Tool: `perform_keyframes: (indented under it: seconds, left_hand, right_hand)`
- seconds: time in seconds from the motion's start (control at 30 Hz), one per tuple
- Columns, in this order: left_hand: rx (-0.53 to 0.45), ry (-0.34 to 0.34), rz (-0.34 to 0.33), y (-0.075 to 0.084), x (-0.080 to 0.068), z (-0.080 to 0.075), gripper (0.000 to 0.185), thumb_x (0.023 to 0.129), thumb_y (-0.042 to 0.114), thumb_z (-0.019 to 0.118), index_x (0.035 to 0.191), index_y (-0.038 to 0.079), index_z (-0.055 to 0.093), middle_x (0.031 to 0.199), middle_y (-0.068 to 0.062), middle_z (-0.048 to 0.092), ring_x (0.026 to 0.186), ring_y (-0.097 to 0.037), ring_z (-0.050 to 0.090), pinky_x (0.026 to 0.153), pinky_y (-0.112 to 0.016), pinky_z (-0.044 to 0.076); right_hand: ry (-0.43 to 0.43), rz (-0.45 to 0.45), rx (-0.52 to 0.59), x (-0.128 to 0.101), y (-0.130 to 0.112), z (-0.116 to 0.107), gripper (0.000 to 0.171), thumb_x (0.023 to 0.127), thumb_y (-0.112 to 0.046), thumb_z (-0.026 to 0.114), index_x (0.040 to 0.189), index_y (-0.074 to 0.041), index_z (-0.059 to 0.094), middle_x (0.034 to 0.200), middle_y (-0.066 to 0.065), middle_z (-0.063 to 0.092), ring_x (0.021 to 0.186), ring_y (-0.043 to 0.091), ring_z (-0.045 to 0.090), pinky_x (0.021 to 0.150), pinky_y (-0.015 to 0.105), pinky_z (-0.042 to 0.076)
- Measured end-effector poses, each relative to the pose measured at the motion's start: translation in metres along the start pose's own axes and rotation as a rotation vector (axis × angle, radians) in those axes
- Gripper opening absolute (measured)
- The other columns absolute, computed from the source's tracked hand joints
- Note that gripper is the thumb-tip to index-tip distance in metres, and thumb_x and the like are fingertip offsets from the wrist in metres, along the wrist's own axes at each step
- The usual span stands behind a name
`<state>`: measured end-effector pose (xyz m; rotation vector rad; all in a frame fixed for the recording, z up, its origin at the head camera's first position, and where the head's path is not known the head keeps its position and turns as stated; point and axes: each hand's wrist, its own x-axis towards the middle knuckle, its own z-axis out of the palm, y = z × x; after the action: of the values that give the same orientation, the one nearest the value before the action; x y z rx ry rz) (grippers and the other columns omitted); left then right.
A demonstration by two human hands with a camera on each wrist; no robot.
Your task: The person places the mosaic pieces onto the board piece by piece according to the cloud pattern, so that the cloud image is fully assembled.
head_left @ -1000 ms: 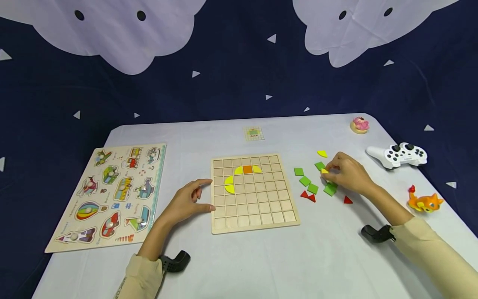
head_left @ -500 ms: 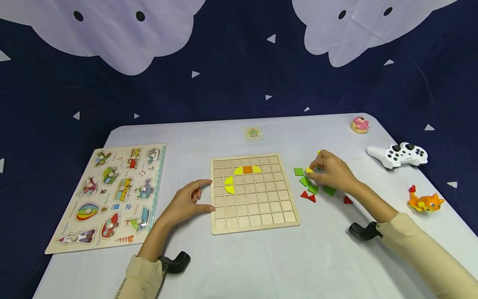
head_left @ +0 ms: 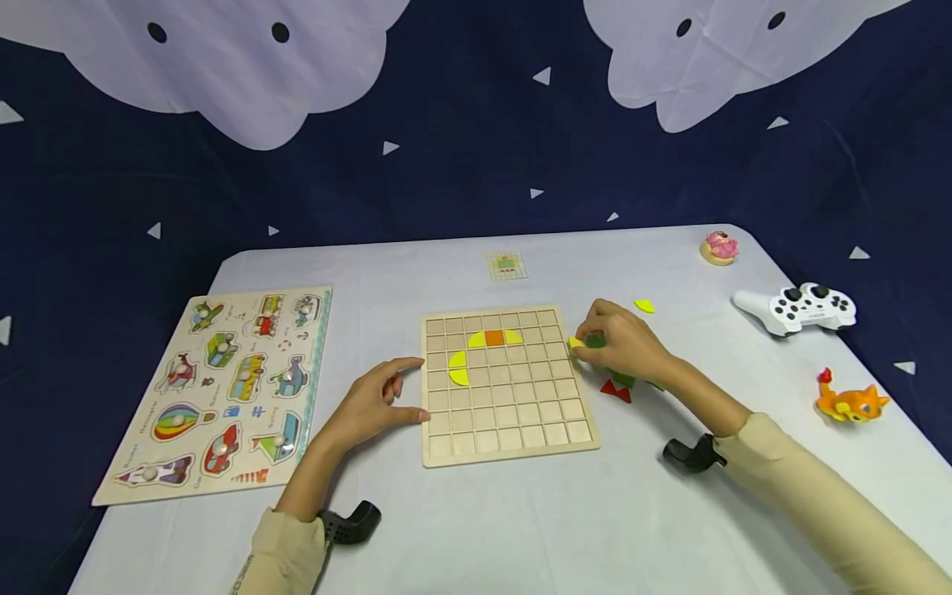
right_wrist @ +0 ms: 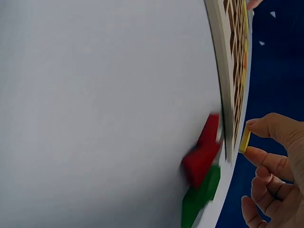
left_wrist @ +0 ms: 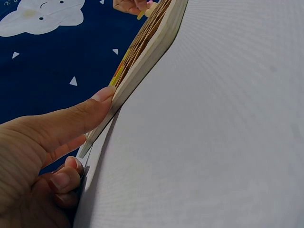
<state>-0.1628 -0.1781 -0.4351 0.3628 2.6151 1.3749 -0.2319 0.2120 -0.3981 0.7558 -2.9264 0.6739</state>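
Observation:
A wooden grid board [head_left: 513,430] lies mid-table with three yellow curved pieces [head_left: 458,368] and an orange square [head_left: 494,337] set in it. My right hand [head_left: 621,343] pinches a small yellow piece [head_left: 576,342] [right_wrist: 244,141] between thumb and fingers, just off the board's right edge [right_wrist: 221,71]. My left hand [head_left: 372,401] rests at the board's left side, thumb tip touching its edge [left_wrist: 142,59], other fingers loosely curled. Red triangles [head_left: 616,391] [right_wrist: 202,156] and green squares [right_wrist: 199,199] lie under and beside the right hand.
A vehicle peg puzzle [head_left: 223,380] lies at the left. A loose yellow piece [head_left: 644,306], a white game controller [head_left: 796,308], an orange toy animal [head_left: 848,401], a pink toy [head_left: 718,247] and a small pattern card [head_left: 506,265] sit around the table.
My right hand has carried the yellow piece leftward from the pile of loose pieces to the board's right edge. The left hand has stayed put.

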Motion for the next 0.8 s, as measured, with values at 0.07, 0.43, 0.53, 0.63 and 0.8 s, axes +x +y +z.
perform_keyframes:
  seconds: [0.07, 0.43, 0.53, 0.63, 0.8]
  left_hand:
    - [0.0, -0.001, 0.0, 0.0, 0.0, 0.0, 0.076, 0.072, 0.02, 0.09, 0.139, 0.008, 0.055, 0.084, -0.003, 0.044, 0.076, -0.017, 0.041, 0.069, -0.028, 0.035]
    - [0.007, 0.002, 0.0, 0.0, 0.001, 0.001, 0.076, 0.071, 0.021, 0.09, 0.138, 0.009, 0.056, 0.084, -0.003, 0.044, 0.075, -0.016, 0.041, 0.069, -0.029, 0.035]
    - [0.007, 0.003, -0.002, 0.0, 0.001, 0.001, 0.076, 0.072, 0.021, 0.09, 0.139, 0.009, 0.056, 0.084, -0.003, 0.044, 0.075, -0.016, 0.041, 0.07, -0.029, 0.035]
    - [0.008, 0.005, -0.004, -0.001, 0.001, 0.0, 0.076, 0.072, 0.021, 0.09, 0.138, 0.009, 0.056, 0.084, -0.003, 0.044, 0.075, -0.016, 0.041, 0.07, -0.029, 0.035]
    - [0.012, 0.004, -0.001, -0.001, 0.001, 0.0, 0.076, 0.072, 0.021, 0.09, 0.139, 0.009, 0.056, 0.084, -0.003, 0.044, 0.075, -0.016, 0.04, 0.069, -0.029, 0.035]
  right_hand:
    - [-0.004, -0.015, 0.008, 0.003, -0.005, 0.003, 0.022, 0.079, -0.022, 0.083, 0.09, -0.004, 0.077, 0.09, 0.005, 0.056, 0.08, 0.02, 0.051, 0.07, 0.033, 0.044]
    - [-0.02, -0.081, 0.034, 0.02, -0.024, 0.017, 0.021, 0.079, -0.022, 0.083, 0.091, -0.006, 0.077, 0.09, 0.001, 0.055, 0.082, 0.017, 0.052, 0.072, 0.034, 0.046]
    - [-0.032, -0.097, 0.032, 0.022, -0.027, 0.021, 0.019, 0.079, -0.021, 0.083, 0.09, -0.006, 0.077, 0.088, 0.001, 0.055, 0.08, 0.015, 0.05, 0.07, 0.033, 0.046]
    - [-0.035, -0.11, 0.03, 0.023, -0.03, 0.024, 0.018, 0.081, -0.02, 0.082, 0.089, -0.005, 0.077, 0.088, 0.001, 0.054, 0.079, 0.014, 0.049, 0.069, 0.032, 0.046]
    - [-0.027, -0.111, 0.038, 0.024, -0.032, 0.028, 0.018, 0.081, -0.021, 0.082, 0.091, -0.005, 0.077, 0.088, 0.0, 0.055, 0.08, 0.013, 0.052, 0.073, 0.034, 0.049]
